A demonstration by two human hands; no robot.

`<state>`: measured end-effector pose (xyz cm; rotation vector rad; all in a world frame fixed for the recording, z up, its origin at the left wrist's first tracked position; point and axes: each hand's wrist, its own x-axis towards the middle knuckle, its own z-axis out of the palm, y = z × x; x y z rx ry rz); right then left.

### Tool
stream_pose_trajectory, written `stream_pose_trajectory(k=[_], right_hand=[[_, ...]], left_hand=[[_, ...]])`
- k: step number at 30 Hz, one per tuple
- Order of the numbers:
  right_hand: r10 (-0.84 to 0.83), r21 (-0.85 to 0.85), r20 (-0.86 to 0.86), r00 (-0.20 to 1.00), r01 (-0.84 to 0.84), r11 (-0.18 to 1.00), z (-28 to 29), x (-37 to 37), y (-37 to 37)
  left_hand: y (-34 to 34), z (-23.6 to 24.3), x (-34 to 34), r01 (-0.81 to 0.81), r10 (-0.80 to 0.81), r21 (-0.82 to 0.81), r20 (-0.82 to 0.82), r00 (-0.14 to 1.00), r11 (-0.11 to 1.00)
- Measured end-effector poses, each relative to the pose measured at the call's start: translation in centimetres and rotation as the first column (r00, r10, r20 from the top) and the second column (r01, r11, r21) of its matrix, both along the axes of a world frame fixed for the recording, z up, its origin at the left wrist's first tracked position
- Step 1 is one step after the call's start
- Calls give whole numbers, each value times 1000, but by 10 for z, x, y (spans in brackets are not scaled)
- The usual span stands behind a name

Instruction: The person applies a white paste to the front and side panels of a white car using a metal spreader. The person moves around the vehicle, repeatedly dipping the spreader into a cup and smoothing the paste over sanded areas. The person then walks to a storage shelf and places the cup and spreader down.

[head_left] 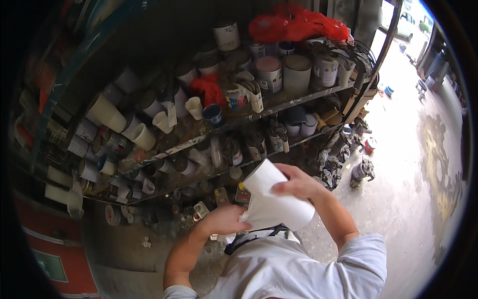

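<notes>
A thick roll of white paper towel [286, 209] is held tilted in front of my body. My right hand [297, 182] is closed over its upper right side, thumb lying across the paper. At the lower left of the roll, my left hand [225, 219] is closed on the loose, crumpled edge of the sheet. That sheet still joins the roll. Just beyond the roll stands a metal shelf rack [279, 107] crowded with paint cans.
On the shelves are a pink-topped can [269, 74], a grey-lidded can [297, 74], a blue cup [212, 114], white cups [144, 136] and red plastic [298, 25]. Bagged cans [362, 169] and a small red can [370, 144] stand on the concrete floor at right.
</notes>
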<state>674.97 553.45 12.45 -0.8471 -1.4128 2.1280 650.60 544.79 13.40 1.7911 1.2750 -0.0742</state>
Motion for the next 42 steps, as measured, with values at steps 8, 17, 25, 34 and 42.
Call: stream_pose_trajectory(k=[8, 17, 25, 34, 42], right_hand=[[-563, 851, -16, 826, 307, 426, 22, 6, 113], [-686, 929, 3, 728, -256, -267, 70, -63, 345], [-790, 772, 440, 426, -629, 91, 71, -86, 386], [-865, 788, 440, 242, -566, 243, 80, -51, 331], [-868, 914, -58, 493, -323, -244, 58, -25, 301]], left_hand=[[-47, 18, -51, 93, -69, -90, 241, 968, 992], [-134, -70, -79, -916, 606, -387, 707, -365, -100], [-233, -101, -44, -820, 497, -417, 654, -570, -392], [-244, -144, -70, -759, 557, -550, 529, -640, -350], [-192, -136, -68, -806, 667, -509, 491, -560, -303]])
